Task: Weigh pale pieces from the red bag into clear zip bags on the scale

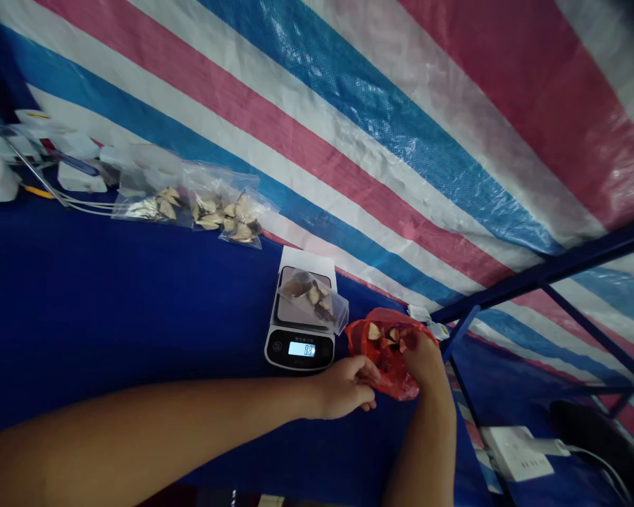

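Note:
A red plastic bag (385, 352) of pale dried pieces lies open on the blue table. My left hand (343, 386) pinches the bag's near edge with closed fingers. My right hand (425, 359) reaches into the bag's mouth; its fingertips are hidden among the pieces. Just left of the bag stands a small digital kitchen scale (299, 346) with a lit display. A clear bag (313, 296) holding a few of the same pieces rests on its platform.
Several filled clear bags (211, 208) lie at the back left beside white boxes and cables (58, 176). A striped tarp (380, 120) hangs behind. A blue metal frame (549, 271) and a white power strip (515, 454) are at the right.

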Tool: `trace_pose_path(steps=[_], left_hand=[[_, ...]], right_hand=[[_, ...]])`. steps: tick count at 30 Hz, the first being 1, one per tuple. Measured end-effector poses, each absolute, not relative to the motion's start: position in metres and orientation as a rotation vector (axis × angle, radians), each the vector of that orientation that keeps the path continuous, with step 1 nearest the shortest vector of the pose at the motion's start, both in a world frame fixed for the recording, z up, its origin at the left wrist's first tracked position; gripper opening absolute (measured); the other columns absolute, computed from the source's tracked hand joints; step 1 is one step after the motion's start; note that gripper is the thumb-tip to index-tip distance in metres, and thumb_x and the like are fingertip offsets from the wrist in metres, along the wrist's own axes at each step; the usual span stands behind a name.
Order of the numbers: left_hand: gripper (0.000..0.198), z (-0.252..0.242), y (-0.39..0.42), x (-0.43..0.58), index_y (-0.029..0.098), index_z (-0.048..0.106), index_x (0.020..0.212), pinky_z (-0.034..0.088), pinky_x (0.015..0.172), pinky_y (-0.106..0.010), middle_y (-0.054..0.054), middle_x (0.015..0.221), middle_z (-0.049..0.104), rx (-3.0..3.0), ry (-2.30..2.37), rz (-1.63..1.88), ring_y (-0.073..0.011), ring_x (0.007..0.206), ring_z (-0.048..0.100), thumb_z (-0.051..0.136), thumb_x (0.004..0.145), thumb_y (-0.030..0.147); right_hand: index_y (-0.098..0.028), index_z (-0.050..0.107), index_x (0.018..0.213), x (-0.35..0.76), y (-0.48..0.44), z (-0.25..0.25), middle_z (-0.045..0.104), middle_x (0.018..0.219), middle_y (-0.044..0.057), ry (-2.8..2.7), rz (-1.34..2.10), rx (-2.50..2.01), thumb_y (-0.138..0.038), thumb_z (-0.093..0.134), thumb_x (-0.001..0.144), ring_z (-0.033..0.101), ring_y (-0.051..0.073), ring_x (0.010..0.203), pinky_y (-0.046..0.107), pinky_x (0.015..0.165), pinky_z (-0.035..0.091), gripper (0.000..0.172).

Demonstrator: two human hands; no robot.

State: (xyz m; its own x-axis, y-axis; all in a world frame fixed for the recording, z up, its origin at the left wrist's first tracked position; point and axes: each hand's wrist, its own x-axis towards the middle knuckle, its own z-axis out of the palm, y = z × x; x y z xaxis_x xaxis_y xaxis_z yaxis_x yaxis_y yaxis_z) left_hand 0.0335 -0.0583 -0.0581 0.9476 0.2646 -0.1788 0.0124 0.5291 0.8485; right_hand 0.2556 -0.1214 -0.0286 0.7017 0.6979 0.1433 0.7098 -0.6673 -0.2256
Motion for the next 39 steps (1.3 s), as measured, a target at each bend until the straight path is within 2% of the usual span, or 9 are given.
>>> trace_pose_path(steps=[7,12,17,20,24,27,31,35,39], left_hand=[[0.024,-0.049,-0.056,0.028,0.014,0.057,0.091,0.049,0.075,-0.029,0.0,0.092,0.059,1.046,0.324,0.122,-0.0085,0.068,0.061,0.055,0.07,0.002],[0.022,-0.051,-0.056,0.028,0.014,0.058,0.09,0.049,0.076,-0.031,-0.001,0.093,0.06,1.058,0.308,0.13,-0.0095,0.069,0.062,0.056,0.071,0.004],[0.022,-0.065,-0.059,0.034,0.014,0.058,0.089,0.051,0.075,-0.033,-0.004,0.101,0.06,1.039,0.259,0.18,-0.0109,0.07,0.063,0.058,0.069,0.006],[0.021,-0.069,-0.06,0.036,0.014,0.059,0.088,0.051,0.074,-0.033,-0.004,0.1,0.06,1.032,0.256,0.183,-0.0109,0.069,0.063,0.057,0.069,0.006],[0.02,-0.067,-0.06,0.036,0.013,0.059,0.088,0.051,0.073,-0.032,-0.003,0.098,0.059,1.028,0.266,0.171,-0.0102,0.069,0.063,0.056,0.07,0.004],[0.02,-0.065,-0.06,0.036,0.013,0.059,0.088,0.051,0.073,-0.032,-0.003,0.097,0.06,1.024,0.267,0.17,-0.0098,0.068,0.063,0.056,0.071,0.004],[0.018,-0.064,-0.059,0.035,0.013,0.059,0.087,0.051,0.073,-0.031,-0.002,0.092,0.06,1.011,0.26,0.162,-0.01,0.068,0.063,0.056,0.072,0.005],[0.016,-0.063,-0.059,0.034,0.013,0.06,0.086,0.05,0.072,-0.03,-0.001,0.088,0.06,1.021,0.241,0.156,-0.0101,0.069,0.062,0.056,0.073,0.005],[0.014,-0.061,-0.06,0.033,0.013,0.059,0.085,0.05,0.073,-0.031,-0.001,0.087,0.061,1.052,0.243,0.152,-0.0105,0.069,0.062,0.055,0.075,0.005]], right_hand=[[-0.02,0.076,0.109,0.272,-0.126,-0.047,0.078,0.096,0.009,-1.121,-0.097,-2.646,-0.01,0.059,0.068,0.073,0.027,0.091,0.033,0.078,0.052,0.045],[-0.021,0.077,0.098,0.281,-0.124,-0.052,0.076,0.082,0.009,-1.017,-0.165,-2.658,-0.02,0.065,0.071,0.073,0.027,0.082,0.033,0.07,0.051,0.03],[-0.018,0.076,0.089,0.27,-0.115,-0.044,0.076,0.085,0.014,-0.951,-0.197,-2.621,-0.025,0.058,0.079,0.073,0.029,0.084,0.036,0.073,0.051,0.021],[-0.02,0.073,0.092,0.262,-0.112,-0.039,0.076,0.087,0.011,-0.948,-0.094,-2.469,-0.032,0.062,0.077,0.073,0.029,0.087,0.038,0.079,0.054,0.022],[-0.022,0.064,0.098,0.25,-0.11,-0.032,0.077,0.093,0.009,-0.806,0.262,-2.001,-0.043,0.068,0.075,0.074,0.028,0.087,0.042,0.08,0.059,0.032],[-0.024,0.058,0.102,0.241,-0.107,-0.027,0.077,0.094,0.008,-0.669,0.366,-1.751,-0.044,0.077,0.069,0.076,0.028,0.085,0.041,0.075,0.063,0.044],[-0.025,0.055,0.113,0.237,-0.101,-0.025,0.077,0.103,0.007,-0.633,0.462,-1.68,-0.044,0.081,0.068,0.076,0.026,0.078,0.036,0.063,0.063,0.055],[-0.023,0.059,0.105,0.241,-0.094,-0.037,0.077,0.094,0.006,-0.607,0.582,-1.711,-0.043,0.08,0.065,0.075,0.023,0.07,0.034,0.058,0.062,0.049],[-0.024,0.057,0.095,0.25,-0.092,-0.048,0.075,0.085,0.003,-0.522,0.488,-1.727,-0.034,0.079,0.058,0.074,0.023,0.068,0.037,0.061,0.063,0.045]])
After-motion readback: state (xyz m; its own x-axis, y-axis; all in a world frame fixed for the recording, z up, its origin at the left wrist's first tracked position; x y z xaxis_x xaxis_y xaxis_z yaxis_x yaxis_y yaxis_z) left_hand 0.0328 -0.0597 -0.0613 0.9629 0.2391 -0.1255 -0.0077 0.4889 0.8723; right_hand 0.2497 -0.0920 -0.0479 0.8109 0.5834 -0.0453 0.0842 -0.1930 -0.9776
